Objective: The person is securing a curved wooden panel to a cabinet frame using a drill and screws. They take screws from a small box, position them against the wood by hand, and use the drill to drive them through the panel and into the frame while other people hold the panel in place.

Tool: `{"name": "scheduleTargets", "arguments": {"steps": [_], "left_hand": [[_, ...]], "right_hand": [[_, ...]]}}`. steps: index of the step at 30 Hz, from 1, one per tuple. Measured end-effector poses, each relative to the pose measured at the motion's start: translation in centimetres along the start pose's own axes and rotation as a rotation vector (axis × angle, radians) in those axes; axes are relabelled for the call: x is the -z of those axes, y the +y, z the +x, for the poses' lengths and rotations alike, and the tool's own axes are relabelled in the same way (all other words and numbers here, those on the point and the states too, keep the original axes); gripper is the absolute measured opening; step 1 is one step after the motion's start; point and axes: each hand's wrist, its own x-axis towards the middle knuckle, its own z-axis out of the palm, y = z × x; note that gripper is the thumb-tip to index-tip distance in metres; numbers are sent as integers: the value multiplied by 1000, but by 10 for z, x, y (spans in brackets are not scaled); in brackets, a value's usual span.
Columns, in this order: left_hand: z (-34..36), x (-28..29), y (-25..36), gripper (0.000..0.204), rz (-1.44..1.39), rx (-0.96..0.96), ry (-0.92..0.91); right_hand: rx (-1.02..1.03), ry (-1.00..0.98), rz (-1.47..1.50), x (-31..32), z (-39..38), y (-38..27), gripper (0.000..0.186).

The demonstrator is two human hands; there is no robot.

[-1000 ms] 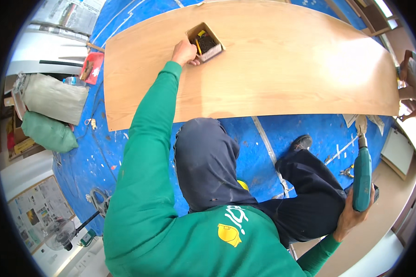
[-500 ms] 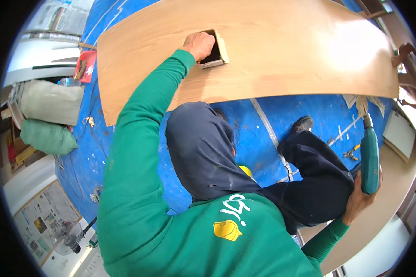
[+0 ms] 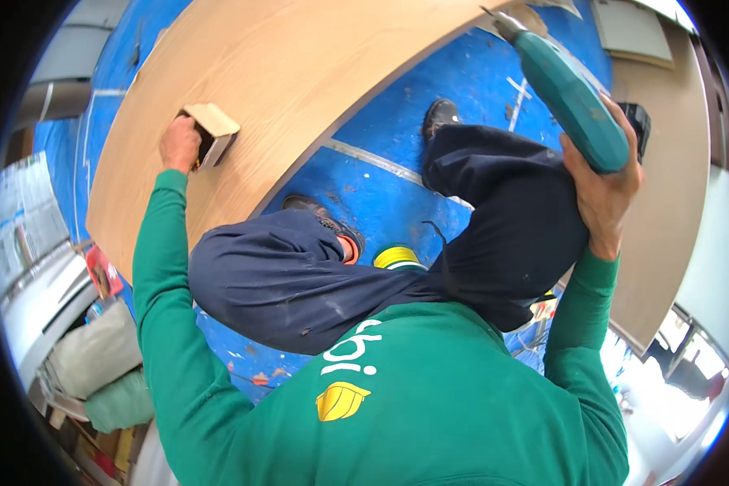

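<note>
My left hand (image 3: pixel 180 146), its fingers curled and partly hidden, is at the opening of a small cardboard box (image 3: pixel 221 138) resting on a large wood-grain panel (image 3: pixel 283 65). My right hand (image 3: pixel 603 190) grips a teal cordless drill (image 3: pixel 571 109) with a black battery at its back. The drill is raised near my bent right knee, its bit pointing up and forward past the panel's near edge. My dark-trousered legs are folded on a blue sheet (image 3: pixel 381 134) beside the panel.
A pale board (image 3: pixel 664 219) lies along the right. At the lower left are a grey sack (image 3: pixel 97 348), a green bundle (image 3: pixel 121 397) and a red tray (image 3: pixel 103 271). Newspaper (image 3: pixel 26 215) is at the left. A yellow round object (image 3: pixel 395 257) sits between my legs.
The view has swung, putting the panel and box further left. My right hand and drill have risen, the bit now nearer the top edge. My left hand is still at the box.
</note>
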Motion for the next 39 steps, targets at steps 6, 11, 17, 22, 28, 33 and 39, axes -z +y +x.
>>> {"name": "scheduleTargets", "arguments": {"steps": [6,11,17,22,28,33,39], "left_hand": [[-3,40,-8,20,-65,100,-9],[-9,115,-24,18,-796,354,-113],[-23,174,165,33,-1289,245,-49],[-14,131,305,18,-1953,326,-196],[-6,112,399,13,-2670,633,-229],[-14,113,397,17,-2812,577,-215],[-50,213,245,24,-1797,313,54]], "right_hand": [[116,-7,-41,2,0,13,63],[97,4,128,4,-7,18,63],[147,-20,90,18,-14,14,65],[209,-50,120,28,-16,24,66],[252,-123,111,33,-13,28,64],[234,-227,123,25,-8,13,64],[156,-212,40,31,-21,14,66]]}}
